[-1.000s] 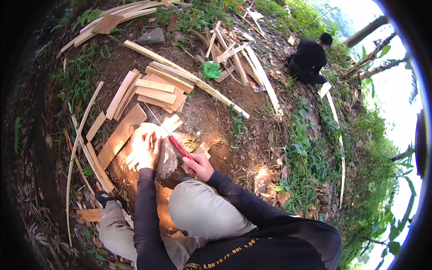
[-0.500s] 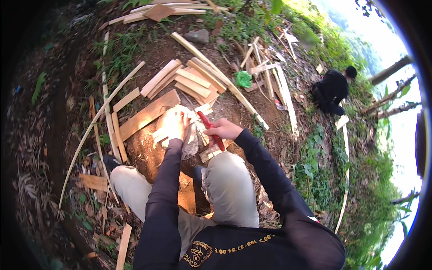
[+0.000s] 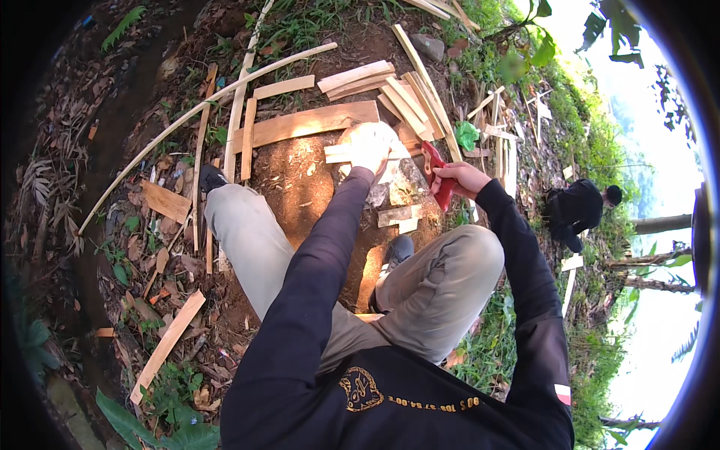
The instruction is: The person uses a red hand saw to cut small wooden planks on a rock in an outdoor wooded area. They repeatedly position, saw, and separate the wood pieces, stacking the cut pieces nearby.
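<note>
The left hand (image 3: 369,146) presses down, closed on a pale wood strip (image 3: 339,153) lying across a stone block (image 3: 397,187). Just right of it, the right hand (image 3: 457,178) is clenched around a red-handled knife (image 3: 437,171). Stacked planks (image 3: 360,79) lie beyond both hands; offcuts (image 3: 397,217) lie nearer the knees.

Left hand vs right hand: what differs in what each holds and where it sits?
The left hand presses a pale wood strip flat on the stone block; the right hand grips a red-handled tool beside the block. Left arm reaches further forward; right stays nearer the knee. Both wear dark sleeves.
</note>
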The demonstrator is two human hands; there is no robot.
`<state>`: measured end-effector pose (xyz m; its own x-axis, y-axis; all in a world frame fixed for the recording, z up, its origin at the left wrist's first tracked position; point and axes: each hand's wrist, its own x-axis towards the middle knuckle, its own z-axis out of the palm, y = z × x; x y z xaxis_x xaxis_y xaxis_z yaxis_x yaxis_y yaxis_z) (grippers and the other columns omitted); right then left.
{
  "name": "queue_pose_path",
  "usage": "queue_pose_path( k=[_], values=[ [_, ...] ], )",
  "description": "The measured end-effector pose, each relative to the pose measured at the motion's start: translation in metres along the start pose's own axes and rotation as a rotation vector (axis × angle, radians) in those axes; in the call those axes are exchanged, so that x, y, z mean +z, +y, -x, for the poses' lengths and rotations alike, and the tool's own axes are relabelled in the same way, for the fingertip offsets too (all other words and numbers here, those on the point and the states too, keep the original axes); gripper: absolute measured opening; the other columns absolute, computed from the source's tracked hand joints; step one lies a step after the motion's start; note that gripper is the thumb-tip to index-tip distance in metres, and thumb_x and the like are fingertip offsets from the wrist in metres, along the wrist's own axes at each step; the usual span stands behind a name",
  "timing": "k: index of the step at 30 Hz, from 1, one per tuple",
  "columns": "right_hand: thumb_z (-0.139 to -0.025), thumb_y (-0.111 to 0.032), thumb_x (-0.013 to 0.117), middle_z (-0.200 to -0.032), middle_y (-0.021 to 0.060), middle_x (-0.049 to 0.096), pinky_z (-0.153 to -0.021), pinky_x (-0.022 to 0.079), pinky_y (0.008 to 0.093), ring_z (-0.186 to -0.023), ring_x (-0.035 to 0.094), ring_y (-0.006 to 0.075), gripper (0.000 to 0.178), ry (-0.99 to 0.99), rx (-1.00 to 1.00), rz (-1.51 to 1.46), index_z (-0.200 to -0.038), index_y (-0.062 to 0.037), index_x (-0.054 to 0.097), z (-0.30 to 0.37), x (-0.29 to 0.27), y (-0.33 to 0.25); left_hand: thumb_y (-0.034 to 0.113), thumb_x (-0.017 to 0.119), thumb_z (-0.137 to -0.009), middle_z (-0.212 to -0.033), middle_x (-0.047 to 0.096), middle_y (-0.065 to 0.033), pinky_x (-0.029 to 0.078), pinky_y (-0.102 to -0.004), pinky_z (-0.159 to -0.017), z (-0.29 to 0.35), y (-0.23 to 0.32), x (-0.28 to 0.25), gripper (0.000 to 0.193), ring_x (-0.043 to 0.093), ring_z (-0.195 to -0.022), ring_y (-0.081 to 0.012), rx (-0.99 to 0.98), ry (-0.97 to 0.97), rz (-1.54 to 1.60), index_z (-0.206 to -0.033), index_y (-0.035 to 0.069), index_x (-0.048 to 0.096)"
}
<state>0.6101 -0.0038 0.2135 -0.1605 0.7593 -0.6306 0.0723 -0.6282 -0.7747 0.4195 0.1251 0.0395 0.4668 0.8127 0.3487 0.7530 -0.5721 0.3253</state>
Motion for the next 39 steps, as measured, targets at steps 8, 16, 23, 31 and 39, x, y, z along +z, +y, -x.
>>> queue_pose_path(
  k=[8,16,23,31,39],
  values=[
    [-0.101,-0.022,0.057,-0.076,0.0092,0.068,-0.071,0.053,0.0315,-0.07,0.067,0.0182,0.024,0.108,-0.06,0.083,-0.092,-0.0006,0.062,-0.009,0.021,0.023,0.032,0.051,-0.094,-0.128,0.058,-0.0169,0.039,-0.0557,-0.1,-0.001,0.004,0.022,0.041,0.05,-0.121,-0.0381,-0.001,0.08,0.005,-0.125,0.006,0.06],
    [-0.093,-0.018,0.071,-0.062,-0.0041,0.05,-0.051,0.038,0.0225,-0.053,0.045,0.0052,0.024,0.635,-0.607,-0.027,-0.08,-0.0089,0.053,-0.026,0.109,0.115,0.036,0.051,-0.094,-0.127,0.058,-0.0168,0.036,-0.0573,-0.1,-0.008,-0.005,0.026,0.043,0.05,-0.12,-0.0385,0.045,-0.191,0.061,-0.128,0.01,0.057],
    [-0.088,-0.009,0.069,-0.061,-0.0055,0.049,-0.05,0.034,0.0261,-0.053,0.043,0.0059,0.015,0.848,-0.707,-0.257,-0.078,-0.0032,0.06,-0.044,0.128,0.117,0.037,0.047,-0.096,-0.121,0.058,-0.0148,0.038,-0.0514,-0.089,-0.021,-0.032,-0.006,0.038,0.05,-0.11,-0.0332,0.095,-0.163,-0.144,-0.122,0.013,0.061],
    [-0.086,-0.008,0.067,-0.053,0.006,0.043,-0.047,0.036,0.0311,-0.045,0.045,0.0119,0.015,0.871,-0.662,-0.039,-0.076,-0.0022,0.058,-0.039,0.145,0.129,0.029,0.057,-0.093,-0.107,0.058,-0.0172,0.041,-0.0475,-0.088,-0.004,-0.021,-0.031,0.025,0.051,-0.1,-0.037,0.016,-0.085,0.048,-0.103,0.007,0.062],
    [-0.086,-0.007,0.068,-0.054,0.01,0.049,-0.048,0.041,0.0346,-0.045,0.053,0.021,0.014,1.017,-0.747,-0.079,-0.077,-0.0025,0.059,-0.052,0.165,0.12,0.031,0.057,-0.095,-0.096,0.056,-0.0134,0.04,-0.0441,-0.081,-0.019,-0.019,-0.022,0.022,0.052,-0.091,-0.0319,0.213,-0.022,-0.071,-0.093,0.009,0.058]
  ],
)
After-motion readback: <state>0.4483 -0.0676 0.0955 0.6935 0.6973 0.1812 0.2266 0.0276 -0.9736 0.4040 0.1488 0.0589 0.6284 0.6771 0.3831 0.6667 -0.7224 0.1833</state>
